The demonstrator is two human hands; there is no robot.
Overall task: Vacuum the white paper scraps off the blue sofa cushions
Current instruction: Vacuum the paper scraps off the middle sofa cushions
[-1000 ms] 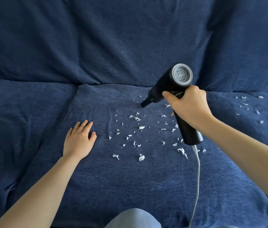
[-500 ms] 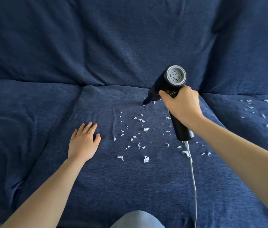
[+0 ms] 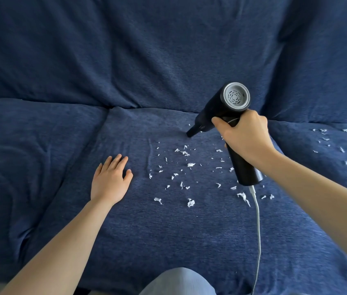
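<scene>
- White paper scraps [image 3: 190, 165]: scattered over the middle seat cushion [image 3: 168, 231] of the blue sofa, thickest between the two hands; a second, thinner scatter [image 3: 341, 149] on the right seat cushion [image 3: 328, 167].
- Left seat cushion [image 3: 30, 156]: plain blue fabric, creased, with no scraps visible on it.
- Left hand [image 3: 109, 180]: flat on the middle cushion, palm down, fingers straight and close together, holding nothing; just left of the nearest scraps and not touching them.
- Larger crumpled bits [image 3: 190, 202]: nearest the camera, at the front edge of the scatter.
- Pale blue-grey fabric [image 3: 179, 282]: at the bottom edge, below the scraps, probably a knee.
- Handheld vacuum [image 3: 217, 111]: black, with a grey vented end cap [image 3: 236, 96] facing the camera; narrow nozzle [image 3: 191, 132] pointing down and left, tip at or just above the cushion near the back crease, at the far edge of the scatter; contact cannot be told.
- Right hand [image 3: 246, 138]: wrapped around the vacuum's handle, fingers curled tight, forefinger lying forward along the body.
- White cord [image 3: 258, 220]: running from the handle's lower end down across the cushion to the bottom edge.
- Back cushions [image 3: 168, 50]: same blue fabric, filling the upper half.
</scene>
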